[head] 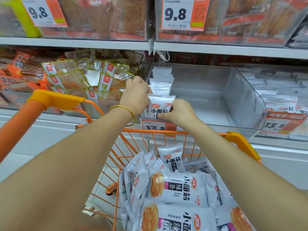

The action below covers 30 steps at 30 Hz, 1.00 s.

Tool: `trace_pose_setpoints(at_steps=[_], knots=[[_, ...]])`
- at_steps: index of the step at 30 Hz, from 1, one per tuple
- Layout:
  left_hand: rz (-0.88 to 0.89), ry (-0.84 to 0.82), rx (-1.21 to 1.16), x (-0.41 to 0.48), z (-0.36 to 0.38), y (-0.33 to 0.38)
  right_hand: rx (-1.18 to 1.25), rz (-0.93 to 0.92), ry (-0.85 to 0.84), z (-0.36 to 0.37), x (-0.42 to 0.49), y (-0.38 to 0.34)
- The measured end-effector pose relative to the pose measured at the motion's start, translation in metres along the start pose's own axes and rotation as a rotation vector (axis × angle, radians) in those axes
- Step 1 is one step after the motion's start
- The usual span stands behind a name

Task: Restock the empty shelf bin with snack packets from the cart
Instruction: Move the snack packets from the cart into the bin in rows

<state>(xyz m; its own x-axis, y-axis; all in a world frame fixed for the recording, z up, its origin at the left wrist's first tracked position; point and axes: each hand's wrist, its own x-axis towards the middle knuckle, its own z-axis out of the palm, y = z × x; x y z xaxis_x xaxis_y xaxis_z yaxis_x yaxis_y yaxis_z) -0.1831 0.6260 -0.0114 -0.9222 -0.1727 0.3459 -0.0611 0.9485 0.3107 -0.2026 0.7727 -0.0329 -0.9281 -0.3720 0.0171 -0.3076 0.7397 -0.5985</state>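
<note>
A clear plastic shelf bin [240, 97] stands on the middle shelf, mostly bare inside, with a row of white snack packets [161, 80] standing upright along its left wall. At the front of that row is one white packet with black lettering [160, 105]. My left hand [135, 95] grips its upper left edge, and my right hand [178, 112] pinches its lower right side. Below, the orange wire cart [240, 139] holds several more of the same white packets [176, 187] piled loosely.
An orange price tag reading 13.5 [158, 127] hangs on the bin's front. A bin of clear yellow-edged packets [83, 75] sits to the left, and one with white packets [280, 97] to the right. The cart handle [55, 99] is at left. An upper shelf [216, 49] overhangs.
</note>
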Motion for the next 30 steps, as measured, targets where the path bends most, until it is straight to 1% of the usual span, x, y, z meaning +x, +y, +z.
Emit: trace_pose_setpoints(at_steps=[2, 3, 5, 6, 7, 8, 12, 14, 16, 19, 22, 24, 26, 27, 30], knots=[[0.004, -0.014, -0.015, 0.003, -0.002, -0.001, 0.001, 0.014, -0.067, -0.003, -0.001, -0.005], [0.001, -0.019, -0.023, 0.005, -0.003, -0.002, 0.040, 0.026, -0.116, -0.006, -0.002, -0.006], [-0.010, -0.045, -0.044, 0.009, -0.005, -0.003, 0.227, 0.083, -0.204, -0.016, -0.006, -0.008], [-0.018, -0.065, -0.054, 0.012, -0.006, -0.003, 0.312, 0.106, -0.223, -0.020, -0.007, -0.007], [-0.027, -0.086, -0.058, 0.014, -0.008, -0.003, 0.345, 0.109, -0.225, -0.023, -0.008, -0.006], [-0.029, -0.105, -0.056, 0.016, -0.009, -0.003, 0.315, 0.094, -0.218, -0.022, -0.007, -0.005], [-0.008, -0.165, -0.105, 0.020, -0.017, -0.002, 0.069, -0.002, -0.168, -0.006, -0.003, -0.012], [-0.010, -0.174, -0.112, 0.020, -0.019, 0.001, 0.025, 0.011, -0.153, -0.001, -0.001, -0.017], [-0.013, -0.151, -0.098, 0.019, -0.018, 0.003, 0.027, 0.039, -0.132, 0.000, 0.000, -0.019], [0.011, -0.099, -0.079, 0.014, -0.015, 0.004, 0.027, 0.055, -0.172, -0.005, -0.001, -0.018], [0.082, -0.080, 0.037, 0.007, -0.012, 0.002, 0.025, 0.065, -0.196, -0.014, -0.007, -0.016], [0.126, -0.068, 0.130, 0.003, -0.010, 0.002, 0.106, 0.048, -0.159, -0.014, -0.009, -0.013], [0.123, -0.075, 0.186, 0.002, -0.011, 0.003, 0.137, 0.026, -0.115, -0.011, -0.012, -0.012], [0.110, -0.089, 0.203, 0.002, -0.012, 0.004, 0.105, 0.011, -0.113, -0.008, -0.012, -0.012], [0.077, -0.140, 0.247, 0.001, -0.016, 0.008, 0.042, -0.003, -0.149, -0.004, -0.012, -0.014]])
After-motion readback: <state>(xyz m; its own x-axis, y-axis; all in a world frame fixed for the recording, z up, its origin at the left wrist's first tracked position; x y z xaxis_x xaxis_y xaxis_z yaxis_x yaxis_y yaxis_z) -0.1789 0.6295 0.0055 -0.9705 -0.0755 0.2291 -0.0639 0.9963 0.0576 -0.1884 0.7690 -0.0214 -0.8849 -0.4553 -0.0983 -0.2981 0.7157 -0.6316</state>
